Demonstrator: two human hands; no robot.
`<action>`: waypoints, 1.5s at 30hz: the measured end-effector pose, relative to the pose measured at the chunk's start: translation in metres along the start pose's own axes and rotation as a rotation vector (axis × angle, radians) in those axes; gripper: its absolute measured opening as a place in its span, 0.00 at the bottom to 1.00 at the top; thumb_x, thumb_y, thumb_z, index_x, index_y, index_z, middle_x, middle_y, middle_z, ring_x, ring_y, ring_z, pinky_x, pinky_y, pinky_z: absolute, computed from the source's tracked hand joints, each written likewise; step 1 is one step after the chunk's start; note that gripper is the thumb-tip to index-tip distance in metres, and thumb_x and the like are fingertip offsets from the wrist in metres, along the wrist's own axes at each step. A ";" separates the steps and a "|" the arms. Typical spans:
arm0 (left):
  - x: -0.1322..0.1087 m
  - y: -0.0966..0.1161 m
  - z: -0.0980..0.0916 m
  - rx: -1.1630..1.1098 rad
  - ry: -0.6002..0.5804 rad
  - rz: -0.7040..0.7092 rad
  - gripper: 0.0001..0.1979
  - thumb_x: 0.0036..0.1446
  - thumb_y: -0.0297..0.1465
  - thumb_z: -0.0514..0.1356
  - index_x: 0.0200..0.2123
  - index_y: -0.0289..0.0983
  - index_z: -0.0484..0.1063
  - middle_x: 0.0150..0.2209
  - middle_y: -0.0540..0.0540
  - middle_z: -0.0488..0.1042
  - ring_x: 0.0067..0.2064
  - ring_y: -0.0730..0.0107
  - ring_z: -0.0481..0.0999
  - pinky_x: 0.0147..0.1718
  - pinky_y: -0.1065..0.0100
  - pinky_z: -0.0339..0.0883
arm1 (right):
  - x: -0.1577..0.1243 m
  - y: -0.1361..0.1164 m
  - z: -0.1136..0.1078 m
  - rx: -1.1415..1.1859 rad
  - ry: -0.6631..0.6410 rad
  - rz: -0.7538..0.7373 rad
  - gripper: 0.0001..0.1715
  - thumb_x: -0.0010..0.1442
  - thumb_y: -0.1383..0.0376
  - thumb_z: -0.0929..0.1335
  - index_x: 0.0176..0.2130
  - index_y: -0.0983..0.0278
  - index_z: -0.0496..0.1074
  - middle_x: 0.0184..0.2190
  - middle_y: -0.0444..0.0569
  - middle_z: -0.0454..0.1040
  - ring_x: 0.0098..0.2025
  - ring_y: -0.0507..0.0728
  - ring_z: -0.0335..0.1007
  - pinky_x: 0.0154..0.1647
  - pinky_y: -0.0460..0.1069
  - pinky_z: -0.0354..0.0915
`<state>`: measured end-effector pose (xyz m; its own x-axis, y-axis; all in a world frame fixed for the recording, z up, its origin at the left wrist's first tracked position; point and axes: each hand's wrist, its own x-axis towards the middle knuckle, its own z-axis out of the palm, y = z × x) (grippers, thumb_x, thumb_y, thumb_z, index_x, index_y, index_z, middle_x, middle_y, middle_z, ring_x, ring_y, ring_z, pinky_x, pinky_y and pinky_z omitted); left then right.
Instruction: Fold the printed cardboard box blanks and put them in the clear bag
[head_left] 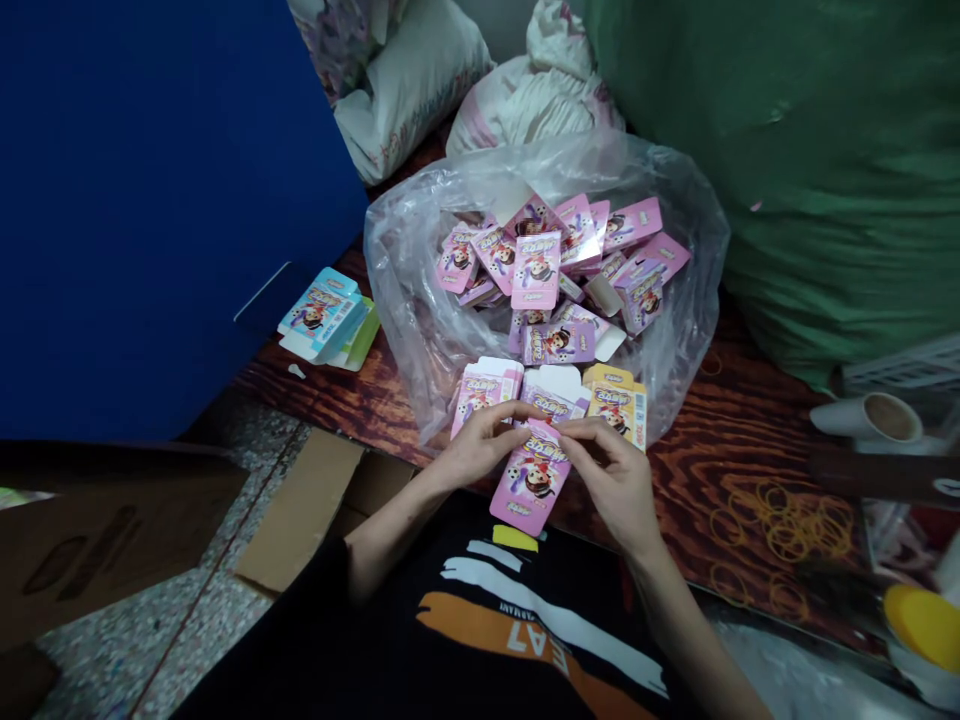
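A small pink printed carton point(531, 478) is held between both hands over the table's front edge, its lower end toward me. My left hand point(487, 437) pinches its upper left edge with thumb and forefinger. My right hand point(613, 470) grips the upper right corner the same way. Just beyond lie a pink carton point(480, 385), a purple carton point(555, 395) and a yellow carton point(615, 393), side by side with white or yellow end flaps showing. Behind them an open clear plastic bag point(409, 290) holds a heap of pink and purple cartons point(536, 265).
Blue and green cartons point(322, 312) lie left on the wood-patterned table point(690, 500). Rubber bands point(795, 522) and a cup point(874, 417) are at the right. White sacks point(420, 85) stand behind, a large green sack point(795, 180) at right. Cardboard point(300, 510) sits below left.
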<state>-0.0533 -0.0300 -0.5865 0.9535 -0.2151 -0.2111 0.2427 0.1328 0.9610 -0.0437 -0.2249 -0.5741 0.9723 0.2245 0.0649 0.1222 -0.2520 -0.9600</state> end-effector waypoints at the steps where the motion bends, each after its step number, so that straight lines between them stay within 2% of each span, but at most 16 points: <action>1: -0.001 0.001 0.000 0.006 0.003 0.011 0.14 0.58 0.38 0.66 0.44 0.35 0.77 0.41 0.46 0.77 0.42 0.67 0.74 0.43 0.68 0.67 | -0.002 0.000 0.000 0.014 0.002 -0.002 0.05 0.61 0.63 0.72 0.34 0.59 0.79 0.36 0.47 0.80 0.40 0.57 0.76 0.42 0.50 0.69; 5: -0.002 0.001 -0.002 -0.038 -0.011 0.033 0.14 0.59 0.37 0.65 0.44 0.35 0.78 0.43 0.44 0.78 0.44 0.65 0.76 0.47 0.65 0.68 | -0.007 0.003 0.003 0.050 0.017 0.050 0.06 0.61 0.60 0.73 0.39 0.57 0.80 0.39 0.48 0.80 0.42 0.58 0.76 0.42 0.51 0.71; 8: -0.002 -0.001 -0.001 -0.027 -0.032 -0.005 0.15 0.59 0.36 0.65 0.48 0.36 0.78 0.46 0.43 0.79 0.47 0.63 0.76 0.48 0.65 0.68 | -0.007 0.005 0.003 0.064 0.011 0.090 0.08 0.60 0.56 0.73 0.36 0.58 0.80 0.37 0.48 0.80 0.41 0.59 0.76 0.43 0.52 0.71; 11: -0.002 -0.002 0.003 0.047 -0.017 -0.031 0.15 0.61 0.35 0.63 0.50 0.35 0.77 0.46 0.43 0.79 0.44 0.65 0.76 0.44 0.66 0.69 | -0.002 0.005 0.001 0.084 -0.009 0.107 0.12 0.59 0.54 0.73 0.32 0.59 0.79 0.35 0.49 0.80 0.40 0.59 0.75 0.43 0.52 0.70; 14: -0.004 -0.003 0.008 0.124 0.000 -0.021 0.21 0.61 0.31 0.62 0.57 0.36 0.73 0.47 0.43 0.77 0.40 0.68 0.75 0.40 0.68 0.68 | 0.006 0.004 -0.004 0.077 -0.049 0.155 0.15 0.57 0.53 0.74 0.27 0.60 0.76 0.30 0.47 0.78 0.34 0.56 0.72 0.38 0.50 0.68; 17: -0.006 -0.003 0.012 0.124 -0.032 -0.010 0.28 0.59 0.30 0.64 0.62 0.37 0.68 0.49 0.42 0.76 0.39 0.69 0.76 0.38 0.69 0.69 | 0.016 0.003 -0.010 0.036 -0.121 0.194 0.14 0.54 0.54 0.74 0.27 0.61 0.75 0.25 0.45 0.75 0.28 0.55 0.68 0.31 0.49 0.63; 21: -0.007 -0.003 0.012 0.121 -0.051 -0.006 0.28 0.58 0.29 0.65 0.62 0.37 0.69 0.47 0.42 0.76 0.39 0.68 0.77 0.38 0.68 0.70 | 0.024 -0.002 -0.014 -0.030 -0.253 0.146 0.11 0.55 0.56 0.72 0.29 0.62 0.77 0.26 0.45 0.76 0.28 0.55 0.68 0.31 0.49 0.62; 25: -0.008 -0.007 0.010 0.102 -0.045 -0.023 0.27 0.56 0.29 0.66 0.60 0.37 0.71 0.45 0.43 0.77 0.38 0.69 0.76 0.38 0.69 0.69 | 0.024 -0.009 -0.012 -0.144 -0.294 0.024 0.11 0.59 0.60 0.70 0.27 0.61 0.75 0.26 0.45 0.75 0.30 0.55 0.68 0.34 0.50 0.63; 28: -0.007 -0.009 0.009 0.028 -0.057 -0.041 0.25 0.56 0.30 0.67 0.58 0.36 0.72 0.44 0.43 0.76 0.37 0.71 0.75 0.37 0.70 0.68 | 0.024 -0.010 -0.012 -0.119 -0.330 0.006 0.12 0.60 0.59 0.70 0.27 0.60 0.75 0.26 0.45 0.75 0.30 0.55 0.69 0.35 0.50 0.64; 30: -0.006 -0.009 0.008 -0.002 -0.045 -0.037 0.25 0.56 0.32 0.67 0.57 0.36 0.72 0.43 0.44 0.77 0.36 0.72 0.74 0.37 0.70 0.68 | 0.022 -0.007 -0.012 -0.017 -0.306 0.057 0.12 0.59 0.58 0.71 0.28 0.60 0.78 0.28 0.47 0.77 0.32 0.56 0.72 0.37 0.51 0.66; 35: -0.001 -0.005 0.004 0.048 0.117 0.040 0.18 0.56 0.35 0.66 0.50 0.36 0.77 0.44 0.44 0.78 0.38 0.70 0.74 0.38 0.70 0.68 | 0.005 0.009 -0.007 0.148 -0.080 0.185 0.14 0.57 0.54 0.74 0.41 0.56 0.83 0.41 0.48 0.82 0.45 0.60 0.77 0.47 0.53 0.71; 37: 0.002 -0.005 0.003 0.098 0.096 0.075 0.12 0.57 0.35 0.65 0.43 0.35 0.78 0.42 0.44 0.79 0.41 0.67 0.75 0.41 0.68 0.69 | -0.002 0.013 -0.006 0.151 -0.057 0.180 0.13 0.56 0.54 0.75 0.40 0.56 0.83 0.40 0.48 0.82 0.43 0.59 0.77 0.45 0.52 0.72; 39: 0.006 -0.005 0.003 0.157 0.032 0.096 0.09 0.59 0.35 0.65 0.38 0.34 0.78 0.39 0.44 0.79 0.42 0.65 0.76 0.43 0.67 0.69 | -0.003 0.015 -0.009 0.146 -0.111 0.169 0.12 0.55 0.54 0.76 0.37 0.58 0.83 0.36 0.48 0.81 0.40 0.58 0.77 0.43 0.52 0.72; 42: 0.009 0.004 0.004 0.235 0.029 0.146 0.10 0.61 0.35 0.64 0.42 0.35 0.77 0.44 0.42 0.78 0.44 0.63 0.77 0.45 0.64 0.70 | 0.018 0.014 -0.018 0.152 -0.185 0.206 0.14 0.52 0.53 0.77 0.35 0.59 0.83 0.34 0.48 0.80 0.36 0.57 0.76 0.36 0.51 0.72; 43: 0.008 0.012 0.006 0.269 0.079 0.194 0.12 0.62 0.35 0.63 0.46 0.36 0.76 0.49 0.40 0.76 0.48 0.61 0.76 0.48 0.63 0.71 | 0.032 0.012 -0.022 0.157 -0.157 0.215 0.14 0.51 0.53 0.78 0.35 0.59 0.83 0.34 0.48 0.80 0.35 0.57 0.75 0.35 0.50 0.71; 45: 0.000 0.037 0.009 0.331 0.211 0.342 0.18 0.64 0.36 0.61 0.55 0.39 0.72 0.60 0.38 0.70 0.59 0.56 0.72 0.56 0.58 0.68 | 0.068 0.007 -0.033 0.190 -0.009 0.181 0.17 0.48 0.53 0.79 0.36 0.59 0.81 0.35 0.47 0.80 0.34 0.56 0.75 0.34 0.50 0.72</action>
<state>-0.0465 -0.0341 -0.5492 0.9920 -0.0082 0.1262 -0.1259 -0.1588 0.9793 0.0297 -0.2422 -0.5675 0.9731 0.2001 -0.1145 -0.0944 -0.1077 -0.9897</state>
